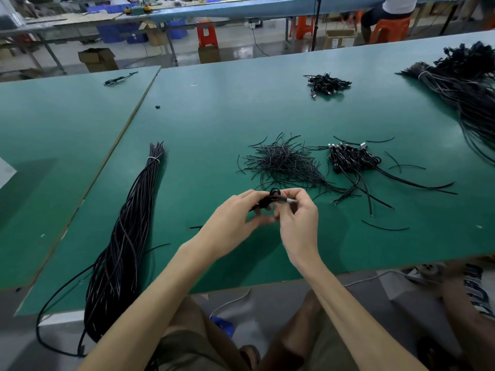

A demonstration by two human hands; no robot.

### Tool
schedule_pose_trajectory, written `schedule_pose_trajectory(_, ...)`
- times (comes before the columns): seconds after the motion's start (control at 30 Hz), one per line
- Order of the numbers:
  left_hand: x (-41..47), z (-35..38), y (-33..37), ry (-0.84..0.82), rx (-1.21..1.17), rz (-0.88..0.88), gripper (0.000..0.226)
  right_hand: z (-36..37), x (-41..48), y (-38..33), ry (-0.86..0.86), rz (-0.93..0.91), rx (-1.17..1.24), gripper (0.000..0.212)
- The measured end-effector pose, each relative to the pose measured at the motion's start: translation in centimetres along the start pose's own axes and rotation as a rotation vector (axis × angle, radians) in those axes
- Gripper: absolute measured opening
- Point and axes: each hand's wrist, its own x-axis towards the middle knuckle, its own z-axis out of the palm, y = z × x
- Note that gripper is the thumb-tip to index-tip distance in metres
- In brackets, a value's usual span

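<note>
On the green surface (214,116), the landmark is the pile of loose ties (281,162), thin black strands lying in a tangle. Well to the left of that pile lies the long bundle (126,236) of black cables, banded near its far end and trailing off the near edge. Just right of the pile sit the tied coils (351,159), silver plugs pointing away.

Just in front of the pile, lifted off the surface, both hands meet. The left hand (235,223) has its fingers (250,195) curled round the coiled cable (270,198), a small black bundle of loops. The right hand (297,218) pinches the same cable at its end, where the metal plug (292,201) sticks out between thumb and forefinger.

The cable looks light and limp, but probably springy enough to uncoil once the grip slackens. The smooth jacket may slide, so the loops are best pinched across their middle, all turns together. The plug is the one stiff part and gives a firm hold for steering the end. It should not be bent sharply where it joins the cord, the likeliest weak spot.
</note>
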Motion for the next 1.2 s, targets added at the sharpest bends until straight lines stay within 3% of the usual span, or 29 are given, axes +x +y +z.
schedule_pose_trajectory(0.07,0.2,0.4,0.7,0.031,0.069,-0.047,0.025,0.0,0.1,0.1,0.01,-0.011,-0.019,0.011)
schedule_pose_trajectory(0.17,0.3,0.9,1.4,0.021,-0.15,-0.1,0.023,-0.2,0.2,0.1,0.033,-0.008,-0.013,0.013)
schedule_pose_trajectory(0.43,0.7,-0.6,2.3,-0.114,-0.419,-0.063,0.074,-0.2,0.4,0.2,0.091,0.005,-0.041,0.017)
schedule_pose_trajectory(0.53,0.6,-1.1,2.0,-0.144,-0.5,-0.016,0.064,-0.2,0.4,0.3,0.083,0.023,-0.027,0.02)
schedule_pose_trajectory(0.63,0.4,-0.9,1.9,-0.072,-0.48,-0.008,0.056,-0.2,0.4,0.4,0.041,0.054,-0.026,0.025)
schedule_pose_trajectory(0.8,0.8,-0.3,2.0,0.01,-0.381,-0.069,0.021,-0.1,0.5,0.6,-0.07,0.05,-0.163,0.022)
schedule_pose_trajectory(1.03,3.0,-1.8,2.5,0.213,-0.415,-0.276,0.014,0.6,-0.4,-0.3,-0.196,-0.02,-0.129,0.024)
schedule_pose_trajectory(1.2,4.8,-1.8,2.1,0.113,-0.477,-0.41,0.024,0.6,-0.6,-0.3,-0.195,-0.086,-0.179,0.021)
